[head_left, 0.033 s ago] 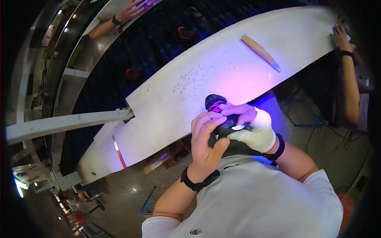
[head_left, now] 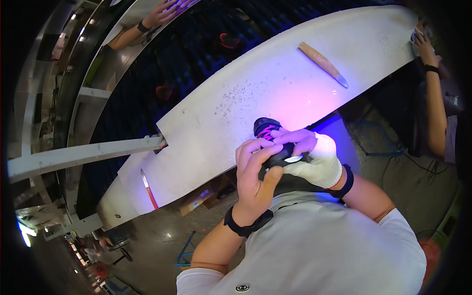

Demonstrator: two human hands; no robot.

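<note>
The left hand (head_left: 255,167) and gloved right hand (head_left: 317,157) both grasp a black shoe (head_left: 284,154) at the surface's (head_left: 201,142) near edge. A red-handled knife (head_left: 149,191) meets that edge farther left.

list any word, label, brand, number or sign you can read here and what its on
No words or numbers can be made out.
White shirt: dark oval emblem, too small to read.
Cardboard box: pale label, too small to read.
Co-worker's dark shirt: pale mark, too blurred to read.
Black shoe: no lettering visible.
</note>
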